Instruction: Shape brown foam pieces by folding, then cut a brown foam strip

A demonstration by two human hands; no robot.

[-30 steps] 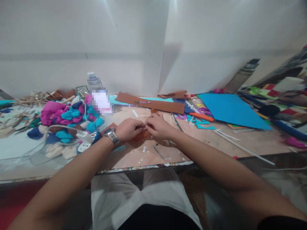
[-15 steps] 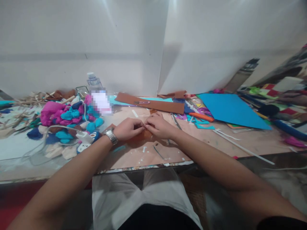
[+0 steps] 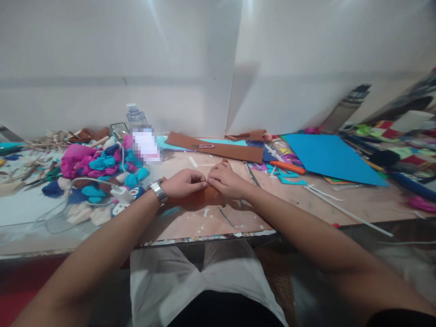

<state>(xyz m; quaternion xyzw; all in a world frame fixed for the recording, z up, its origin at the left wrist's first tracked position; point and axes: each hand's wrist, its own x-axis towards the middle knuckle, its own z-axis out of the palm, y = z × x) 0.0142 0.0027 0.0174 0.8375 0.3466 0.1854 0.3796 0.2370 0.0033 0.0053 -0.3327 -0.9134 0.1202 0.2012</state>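
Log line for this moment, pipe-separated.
left hand: pinching brown piece | right hand: same piece, close beside left | pink-handled tool: on brown strip | blue sheet: right

The brown piece [image 3: 211, 196] is partly hidden; the lit screen [image 3: 147, 144] is pixelated.

Dim, greyish light fills the room; pale streaks of glare run down from the top edge of the tall white wall panels [image 3: 153, 54]; a soft slanted shadow lies on them, above the long brown flat strip [image 3: 218, 149]; everything looks slightly blurred, smeared and stretched towards the sides.
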